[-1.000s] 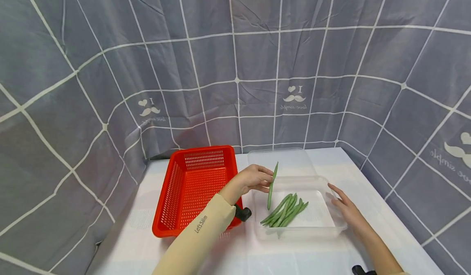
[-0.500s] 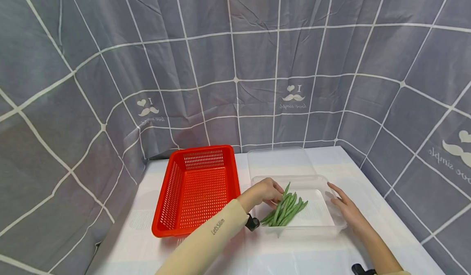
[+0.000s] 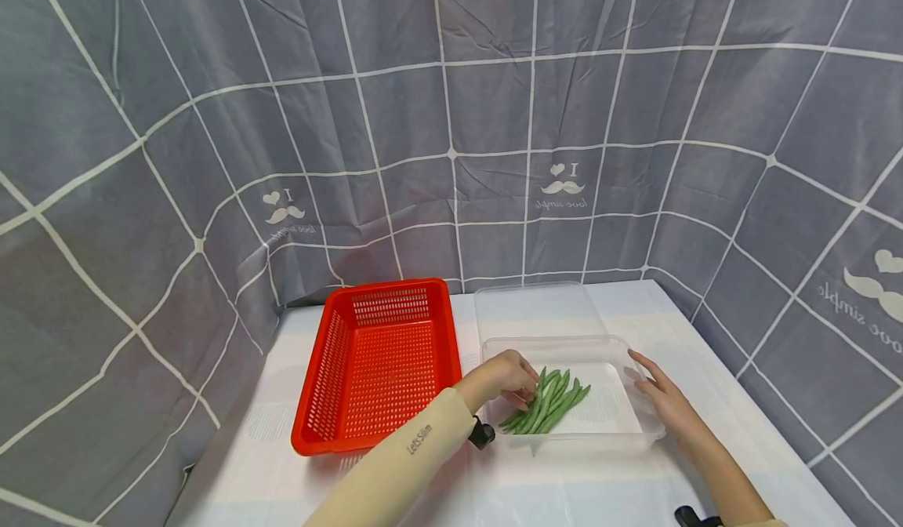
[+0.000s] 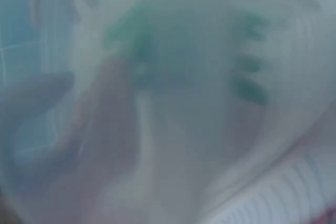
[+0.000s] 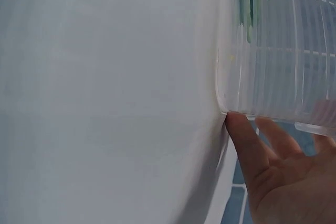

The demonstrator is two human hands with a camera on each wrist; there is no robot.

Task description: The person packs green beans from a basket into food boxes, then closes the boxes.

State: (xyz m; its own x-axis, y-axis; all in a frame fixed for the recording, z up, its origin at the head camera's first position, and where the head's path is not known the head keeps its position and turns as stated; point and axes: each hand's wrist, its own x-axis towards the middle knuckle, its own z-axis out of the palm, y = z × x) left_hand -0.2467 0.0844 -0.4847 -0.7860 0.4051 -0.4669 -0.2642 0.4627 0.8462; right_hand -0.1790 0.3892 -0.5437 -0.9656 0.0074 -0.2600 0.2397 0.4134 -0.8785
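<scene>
A bundle of green beans point(image 3: 553, 409) lies in the left part of a clear plastic container point(image 3: 614, 425). My left hand point(image 3: 506, 378) reaches over the container's left side, its fingertips at the beans' left edge. Whether it still pinches a bean is hidden by the fingers. The left wrist view is hazy, with the green beans point(image 4: 173, 45) only a blur. My right hand point(image 3: 663, 397) rests against the container's right wall. In the right wrist view, the extended fingers of my right hand point(image 5: 289, 177) touch the rim of the container point(image 5: 283, 77).
A red perforated basket point(image 3: 395, 354) with nothing in it stands left of the container, close to my left forearm. Behind the container lies a clear flat lid point(image 3: 539, 307). Everything is on a white-covered table point(image 3: 275, 401), enclosed by a grey gridded curtain point(image 3: 487, 111).
My left hand has lowered a single green bean from above the container onto the bundle, then drawn back slightly leftward. The bean now lies lower among the others. My right hand has stayed put.
</scene>
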